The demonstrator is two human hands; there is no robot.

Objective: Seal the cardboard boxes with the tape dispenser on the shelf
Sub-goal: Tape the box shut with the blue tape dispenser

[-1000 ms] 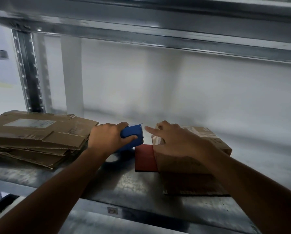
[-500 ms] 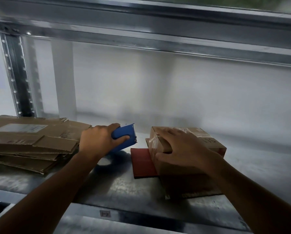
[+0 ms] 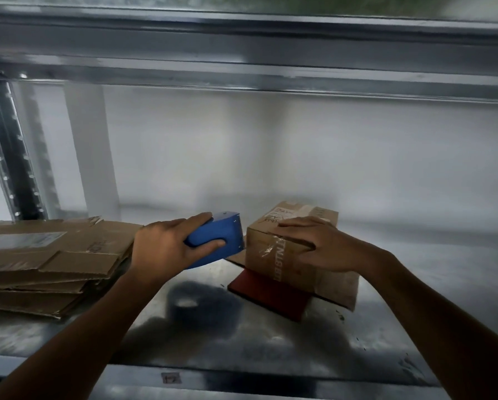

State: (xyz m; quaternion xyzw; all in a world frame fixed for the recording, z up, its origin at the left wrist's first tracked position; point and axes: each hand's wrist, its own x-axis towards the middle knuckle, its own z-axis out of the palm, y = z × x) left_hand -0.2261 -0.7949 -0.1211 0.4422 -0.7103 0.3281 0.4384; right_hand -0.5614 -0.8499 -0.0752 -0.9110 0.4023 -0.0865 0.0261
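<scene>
A small closed cardboard box (image 3: 273, 255) stands on the metal shelf (image 3: 271, 350), turned at an angle, with clear tape across its top and near side. My right hand (image 3: 320, 246) lies over the box's top edge, fingers spread and bent down over its near face. A blue tape dispenser (image 3: 222, 241) is gripped in my left hand (image 3: 167, 246), lifted off the shelf. Its toothed front edge sits just left of the box's upper corner, a small gap apart.
A red flat piece (image 3: 268, 293) and a cardboard flap lie under the box. A stack of flattened cardboard boxes (image 3: 48, 255) fills the shelf's left side. An upper shelf beam (image 3: 242, 53) runs overhead. A perforated upright (image 3: 8, 157) stands at far left.
The box has turned so that a corner faces me. My left hand has lifted the dispenser higher and nearer the box. My right hand has slid back along the box's top.
</scene>
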